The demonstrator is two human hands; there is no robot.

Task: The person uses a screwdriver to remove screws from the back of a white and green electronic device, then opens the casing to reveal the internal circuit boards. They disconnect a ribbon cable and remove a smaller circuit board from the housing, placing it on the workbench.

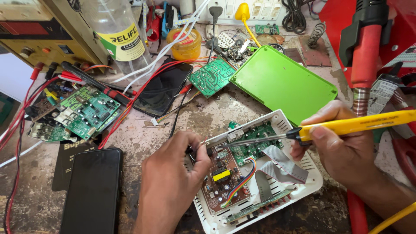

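Right hand (336,143) grips yellow-handled soldering iron (346,126); left hand (173,173) pinches thin solder wire (203,142) at tip. Risk: tip slips, scorches grey ribbon cable (281,162) just below, or bridges pads on green circuit board (253,141).

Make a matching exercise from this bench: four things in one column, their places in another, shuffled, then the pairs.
Things:
1. soldering iron
2. green lid
3. black phone
4. yellow jar

Places:
A. near left of the table, face up
B. far side, beside the clear bottle
C. in the right hand, tip over the open white case
D. flat behind the white case

The left hand rests at the case's left edge.

Pairs: 1-C, 2-D, 3-A, 4-B
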